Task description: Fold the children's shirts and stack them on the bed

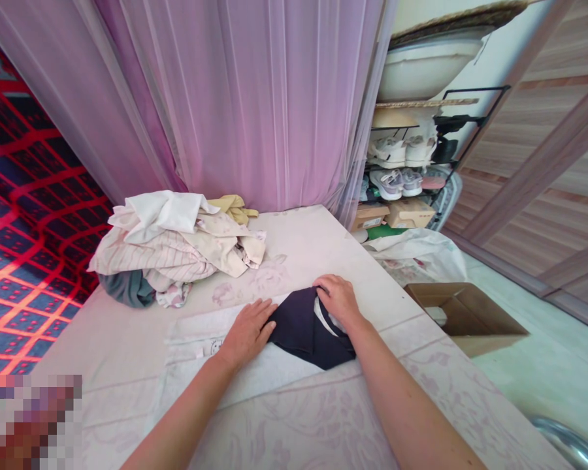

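Observation:
A pale grey shirt [279, 375] with dark navy parts [296, 329] lies flat on the patterned bed cover [284, 431]. Its navy part is folded inward, and a curved navy collar band shows at the right end. My left hand [249, 329] rests flat on the shirt, fingers stretched out and fingertips at the navy cloth's edge. At the collar end, my right hand [339, 300] has its fingers bent round the navy cloth, with the thumb partly hidden. A small printed face shows beside my left wrist.
A heap of crumpled clothes [176, 241] lies at the far left of the bed. Behind hangs a purple curtain [264, 98]. To the right stand a shoe rack [406, 163] and an open cardboard box [470, 313]. Red-and-dark checked cloth [24, 215] hangs at left.

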Motion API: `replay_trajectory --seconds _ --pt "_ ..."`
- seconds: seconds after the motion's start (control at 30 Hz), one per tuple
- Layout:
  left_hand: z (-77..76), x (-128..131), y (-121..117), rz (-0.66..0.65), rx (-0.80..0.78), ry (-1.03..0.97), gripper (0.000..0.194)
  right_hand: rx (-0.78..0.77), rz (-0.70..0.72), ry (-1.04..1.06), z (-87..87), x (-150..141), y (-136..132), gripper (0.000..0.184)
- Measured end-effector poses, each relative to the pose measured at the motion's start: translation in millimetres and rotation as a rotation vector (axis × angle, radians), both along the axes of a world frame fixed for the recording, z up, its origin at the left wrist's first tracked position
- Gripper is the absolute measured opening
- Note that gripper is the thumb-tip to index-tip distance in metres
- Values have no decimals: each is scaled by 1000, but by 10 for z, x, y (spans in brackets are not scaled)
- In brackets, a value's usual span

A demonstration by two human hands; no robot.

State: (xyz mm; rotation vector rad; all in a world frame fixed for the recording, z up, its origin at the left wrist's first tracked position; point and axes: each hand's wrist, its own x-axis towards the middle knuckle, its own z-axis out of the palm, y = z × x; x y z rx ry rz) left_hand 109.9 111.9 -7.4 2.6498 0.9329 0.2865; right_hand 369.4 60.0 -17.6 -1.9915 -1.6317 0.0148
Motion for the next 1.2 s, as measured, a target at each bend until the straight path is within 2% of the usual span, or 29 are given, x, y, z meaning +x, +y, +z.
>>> replay_trajectory --seconds 0.17,0.37,0.53,0.67,0.77,0.87,0.93,0.97,1.03,1.13,1.2 --pt "-104 -2 -77 30 83 110 50 -53 -150 -10 -5 47 19 20" --pt "-72 10 -101 23 129 124 45 -3 -167 9 -8 32 19 26" --pt "-27 4 -133 9 120 135 49 -77 -183 -77 -8 -48 18 24" --pt "-4 2 -155 7 108 123 51 -104 -204 -44 33 -35 15 28" --pt "-11 7 -154 8 101 99 51 -70 -143 -31 184 -135 2 35" --pt "-34 11 -145 14 100 72 51 -20 26 -39 347 -429 -41 41" --pt "-50 9 -140 20 96 64 51 -54 145 -60 373 -661 -97 45" --pt "-58 8 -138 24 91 64 52 -92 196 -85 351 -756 -132 46" --pt "-69 3 -135 30 80 65 54 -201 199 -133 259 -869 -202 50" --pt "-67 6 -133 31 67 69 54 -329 168 -173 100 -861 -269 54" --pt "-51 20 -131 37 57 84 54 -357 172 -187 48 -813 -279 56"
